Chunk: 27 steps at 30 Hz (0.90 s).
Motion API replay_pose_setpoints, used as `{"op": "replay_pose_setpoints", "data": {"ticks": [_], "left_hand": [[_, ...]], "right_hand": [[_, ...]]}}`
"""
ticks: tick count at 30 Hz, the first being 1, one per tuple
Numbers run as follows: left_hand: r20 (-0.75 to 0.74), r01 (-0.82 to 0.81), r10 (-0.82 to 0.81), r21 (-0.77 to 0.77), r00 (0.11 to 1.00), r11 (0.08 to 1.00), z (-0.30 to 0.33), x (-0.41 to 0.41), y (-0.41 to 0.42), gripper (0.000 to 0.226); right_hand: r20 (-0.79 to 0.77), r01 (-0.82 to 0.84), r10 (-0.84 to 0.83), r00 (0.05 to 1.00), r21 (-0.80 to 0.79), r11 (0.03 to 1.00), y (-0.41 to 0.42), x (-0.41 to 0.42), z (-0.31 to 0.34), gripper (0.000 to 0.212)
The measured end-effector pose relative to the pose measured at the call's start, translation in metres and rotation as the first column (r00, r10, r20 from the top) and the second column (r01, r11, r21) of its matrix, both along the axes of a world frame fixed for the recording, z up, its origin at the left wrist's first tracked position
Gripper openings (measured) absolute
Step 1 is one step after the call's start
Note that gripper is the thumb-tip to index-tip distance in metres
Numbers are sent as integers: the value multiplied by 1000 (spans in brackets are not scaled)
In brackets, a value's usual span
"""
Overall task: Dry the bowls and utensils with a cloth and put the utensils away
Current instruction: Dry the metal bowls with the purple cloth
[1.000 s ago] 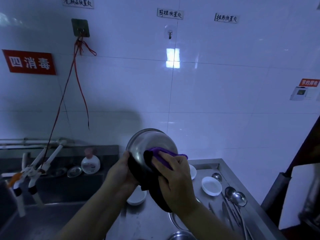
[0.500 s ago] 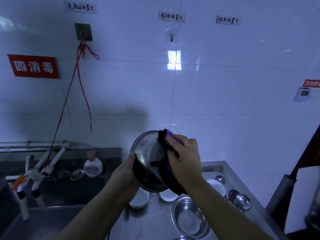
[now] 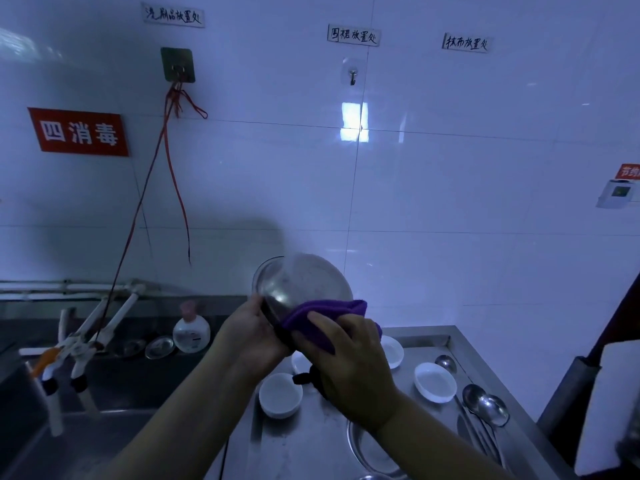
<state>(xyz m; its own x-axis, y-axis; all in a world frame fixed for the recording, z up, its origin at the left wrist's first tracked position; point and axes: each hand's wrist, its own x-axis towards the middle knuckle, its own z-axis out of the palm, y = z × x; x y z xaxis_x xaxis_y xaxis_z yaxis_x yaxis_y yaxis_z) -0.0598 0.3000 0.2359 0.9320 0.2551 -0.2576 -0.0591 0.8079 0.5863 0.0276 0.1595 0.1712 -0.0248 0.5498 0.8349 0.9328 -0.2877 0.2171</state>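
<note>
A steel bowl [image 3: 304, 284] is held up in front of the wall, its rounded outside facing me. My left hand [image 3: 251, 332] grips its lower left rim. My right hand [image 3: 346, 362] holds a purple cloth [image 3: 323, 315] pressed against the bowl's lower right side. Below on the steel counter [image 3: 429, 344] lie several small white bowls [image 3: 434, 382], another white bowl [image 3: 280, 394], metal spoons [image 3: 485, 405] at the right, and a second steel bowl [image 3: 367, 452] partly hidden by my right forearm.
A sink [image 3: 104, 393] lies at the left with white taps [image 3: 86, 337], a soap bottle [image 3: 191, 329] and small metal dishes on its ledge. Red strings hang from a wall hook [image 3: 177, 65]. A white board [image 3: 609, 403] stands at the far right.
My right hand has slid the cloth from the bowl's upper right down to its lower side, and the bowl has turned so its outside faces me. The view has tipped slightly downward.
</note>
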Motion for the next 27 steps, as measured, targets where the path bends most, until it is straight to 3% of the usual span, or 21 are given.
{"op": "replay_pose_setpoints", "data": {"ticks": [5, 8, 14, 20, 23, 27], "left_hand": [[-10, -2, 1, -136, 1000, 991, -2, 5, 4, 51], [22, 55, -51, -230, 998, 972, -8, 4, 9, 51], [96, 119, -96, -281, 991, 952, -18, 1, 6, 48], [40, -26, 34, -191, 999, 981, -22, 13, 9, 46], [70, -13, 23, -144, 997, 990, -25, 14, 15, 47], [54, -13, 15, -31, 998, 999, -27, 11, 20, 48]], "right_hand": [[0, -90, 90, 996, 73, 993, -16, 17, -4, 28], [-39, -90, 93, 995, 76, 993, -26, 25, -1, 36], [-121, -78, 99, 988, 164, 983, -18, 6, 2, 23], [-91, -139, 148, 985, 102, 985, -6, -5, -4, 33], [-164, -203, 233, 958, 182, 962, -11, 3, -1, 18], [-307, -200, 305, 901, 331, 922, -16, 17, 3, 26]]}}
